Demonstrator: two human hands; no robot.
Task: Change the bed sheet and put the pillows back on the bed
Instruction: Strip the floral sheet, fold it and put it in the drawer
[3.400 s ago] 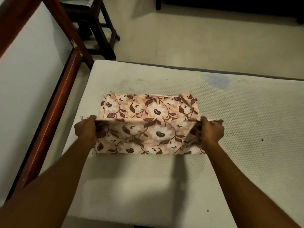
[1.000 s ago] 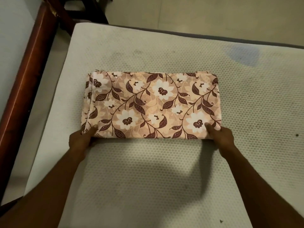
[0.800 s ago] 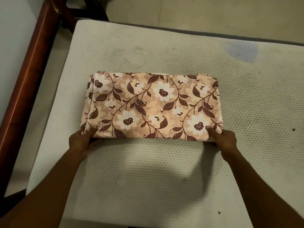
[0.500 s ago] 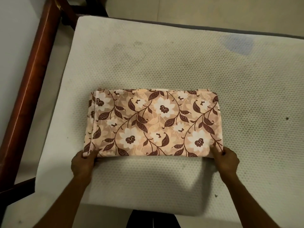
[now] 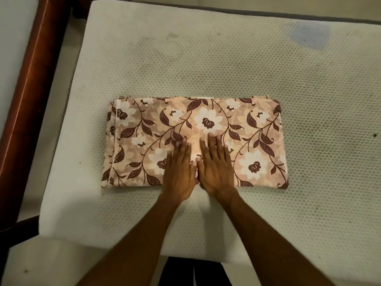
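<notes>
On the bare white mattress (image 5: 268,79), bounded to the left by the dark wooden bed frame (image 5: 31,100), nothing is spread yet, and no pillows are in sight. Toward its near left part lies the floral bed sheet (image 5: 144,124), folded into a thick, squared rectangle with its layered edges stacked at the left end. It sits where it sat half a second ago.

What has changed is the hands. Just before, each one pinched a near corner of the bundle. Now both corners are let go. The left hand (image 5: 180,172) and right hand (image 5: 216,168) have come together at the middle of the near edge, side by side and touching at the thumbs. Neither has any grip: the palms are down and the fingers (image 5: 210,141) are straight and pressed flat on the cloth.

To me that reads as the folding done and the bundle being patted smooth. The mattress still needs covering, and the pillows are still to come.
</notes>
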